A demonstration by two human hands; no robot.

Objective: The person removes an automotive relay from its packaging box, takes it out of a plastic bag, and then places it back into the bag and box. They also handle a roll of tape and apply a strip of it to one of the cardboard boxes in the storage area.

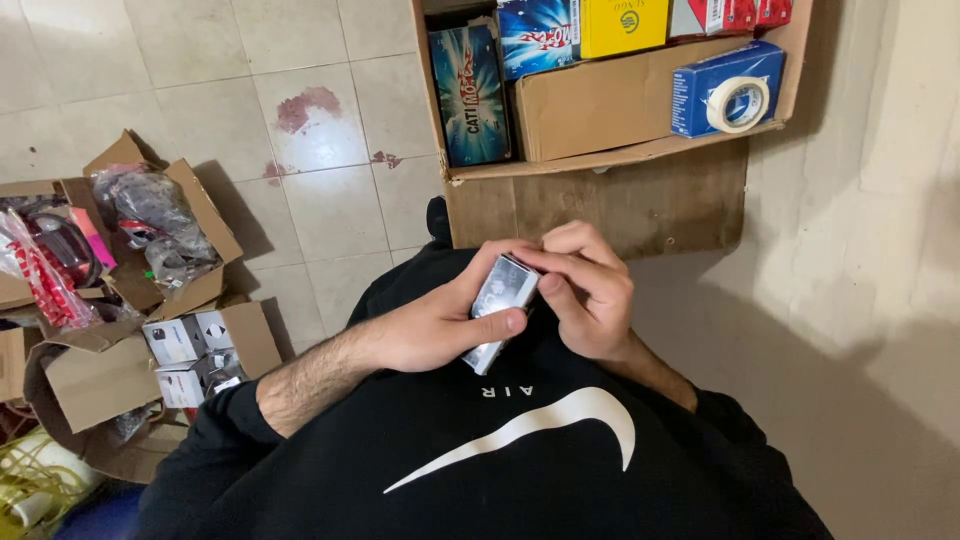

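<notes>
1. The person is standing over a tiled floor [300, 200] in a black sweatshirt [500, 460], both hands up at chest level, working on one small box [500, 300].
2. The small box is silvery-grey with a picture on its face, and it's held in the air between the two hands, not resting on anything.
3. Its long axis runs on a slant: the upper end points away from the body toward the wooden shelf [600, 200], the lower end back toward the chest.
4. The left hand [440, 325] is clamped around it from the left side, thumb pressed across the front face, fingers wrapped behind.
5. The right hand [585, 290] is curled shut at the box's upper right edge, fingertips pinching near the top end. Looks like it's at the flap, but I can't see that clearly.
6. Both hands touch the box. The left carries it, the right sits nearer the far end.
7. Around them: blue and yellow cartons and a tape roll [738, 103] on the shelf, and open cardboard boxes [130, 340] of bagged parts on the floor to the left.
</notes>
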